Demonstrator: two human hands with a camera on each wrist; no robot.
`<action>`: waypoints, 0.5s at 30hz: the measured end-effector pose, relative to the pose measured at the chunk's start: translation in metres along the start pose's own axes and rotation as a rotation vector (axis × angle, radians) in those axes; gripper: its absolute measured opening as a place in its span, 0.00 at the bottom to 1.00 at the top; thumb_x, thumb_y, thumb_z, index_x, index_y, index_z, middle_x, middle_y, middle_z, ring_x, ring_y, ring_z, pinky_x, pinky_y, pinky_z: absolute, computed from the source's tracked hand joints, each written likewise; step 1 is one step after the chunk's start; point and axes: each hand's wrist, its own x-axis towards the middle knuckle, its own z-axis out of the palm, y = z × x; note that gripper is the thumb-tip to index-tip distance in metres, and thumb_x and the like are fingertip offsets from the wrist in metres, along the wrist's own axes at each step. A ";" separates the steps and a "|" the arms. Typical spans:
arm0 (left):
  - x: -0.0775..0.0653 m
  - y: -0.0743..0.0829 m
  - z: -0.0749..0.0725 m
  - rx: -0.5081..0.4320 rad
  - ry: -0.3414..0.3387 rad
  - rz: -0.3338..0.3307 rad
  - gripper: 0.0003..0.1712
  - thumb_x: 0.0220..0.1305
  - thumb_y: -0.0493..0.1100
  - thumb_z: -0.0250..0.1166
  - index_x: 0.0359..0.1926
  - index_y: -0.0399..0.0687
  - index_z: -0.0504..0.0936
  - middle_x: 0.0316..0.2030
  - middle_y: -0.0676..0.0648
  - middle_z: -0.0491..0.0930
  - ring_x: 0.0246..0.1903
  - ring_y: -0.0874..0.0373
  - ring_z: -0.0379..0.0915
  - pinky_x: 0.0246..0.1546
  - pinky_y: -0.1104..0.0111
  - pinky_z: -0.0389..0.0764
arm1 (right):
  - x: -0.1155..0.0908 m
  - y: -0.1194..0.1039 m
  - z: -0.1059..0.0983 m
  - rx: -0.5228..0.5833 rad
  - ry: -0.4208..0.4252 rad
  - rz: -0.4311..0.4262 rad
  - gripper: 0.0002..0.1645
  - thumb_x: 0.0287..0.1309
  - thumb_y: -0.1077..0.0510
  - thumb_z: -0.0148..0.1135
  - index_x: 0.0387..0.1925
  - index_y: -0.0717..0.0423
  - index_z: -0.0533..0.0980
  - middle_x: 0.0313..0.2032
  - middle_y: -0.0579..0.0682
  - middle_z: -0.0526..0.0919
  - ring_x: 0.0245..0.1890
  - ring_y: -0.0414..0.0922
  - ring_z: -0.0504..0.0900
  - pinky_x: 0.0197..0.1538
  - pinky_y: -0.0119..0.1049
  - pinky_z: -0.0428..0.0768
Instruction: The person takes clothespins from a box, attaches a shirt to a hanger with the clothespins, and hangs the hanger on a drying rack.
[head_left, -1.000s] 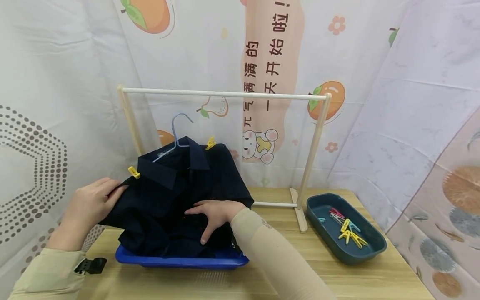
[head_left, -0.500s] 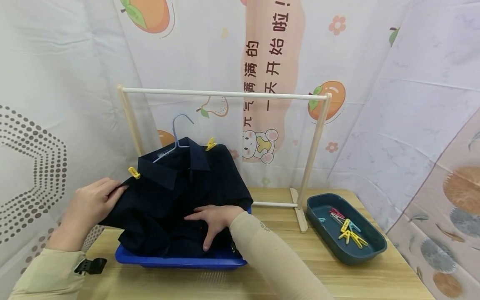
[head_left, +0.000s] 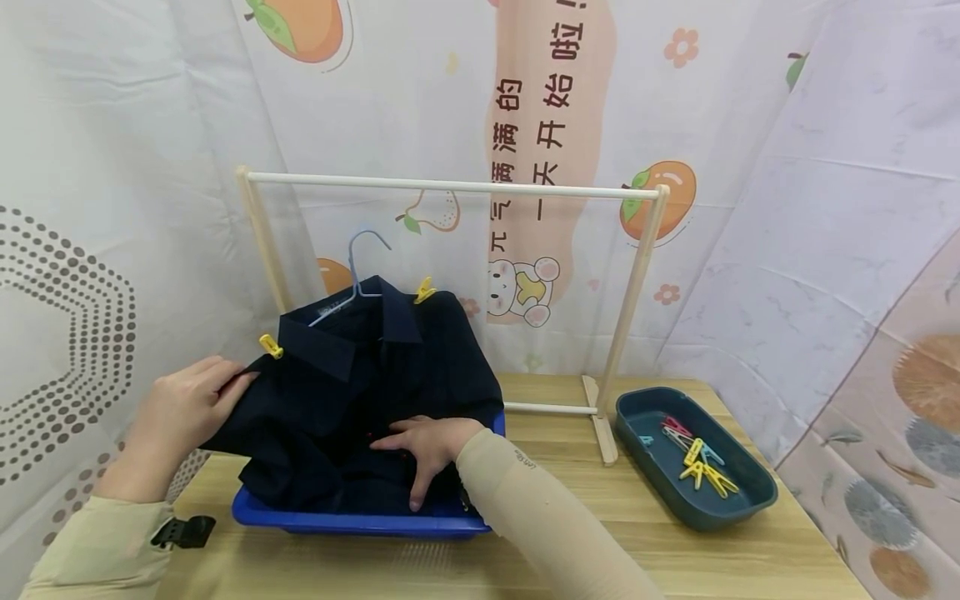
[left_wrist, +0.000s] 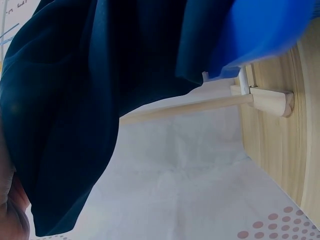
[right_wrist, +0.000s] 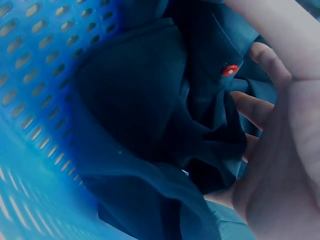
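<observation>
A dark navy shirt [head_left: 322,417] with a collar lies heaped in a blue basket [head_left: 360,523]. Inside its collar sits a light blue hanger [head_left: 354,258], hook upward. Yellow clothespins [head_left: 271,346] are on both shoulders. My left hand [head_left: 197,400] pinches the cloth at the shirt's left side and holds it raised; in the left wrist view that sleeve [left_wrist: 75,125] hangs down. My right hand [head_left: 431,450] rests with spread fingers on the cloth over the basket's right part. The right wrist view shows its fingers [right_wrist: 255,107] touching folds near a red button [right_wrist: 230,70].
A white-bar rack [head_left: 450,185] with wooden legs stands behind the basket. At the right, a dark green tray [head_left: 645,467] holds several coloured clothespins [head_left: 697,458]. A wooden table [head_left: 555,500] carries everything, with printed curtains behind.
My right hand has slid slightly down toward the basket's front, its fingers still spread on the cloth. The left hand keeps its grip in the same place. The head view has shifted slightly.
</observation>
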 end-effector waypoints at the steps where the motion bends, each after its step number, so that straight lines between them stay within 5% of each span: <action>1: 0.000 0.000 0.000 0.001 -0.001 -0.001 0.29 0.71 0.60 0.45 0.29 0.42 0.79 0.27 0.45 0.79 0.23 0.49 0.76 0.22 0.52 0.74 | 0.000 0.000 0.000 -0.004 0.000 0.002 0.63 0.28 0.33 0.77 0.68 0.19 0.52 0.71 0.39 0.48 0.70 0.46 0.46 0.64 0.47 0.58; 15: 0.000 0.000 0.002 0.003 -0.019 -0.003 0.30 0.71 0.60 0.44 0.29 0.42 0.79 0.26 0.45 0.79 0.22 0.50 0.75 0.21 0.53 0.74 | 0.003 -0.006 0.005 -0.114 -0.014 0.063 0.64 0.26 0.33 0.78 0.67 0.15 0.51 0.70 0.36 0.50 0.69 0.43 0.48 0.62 0.54 0.60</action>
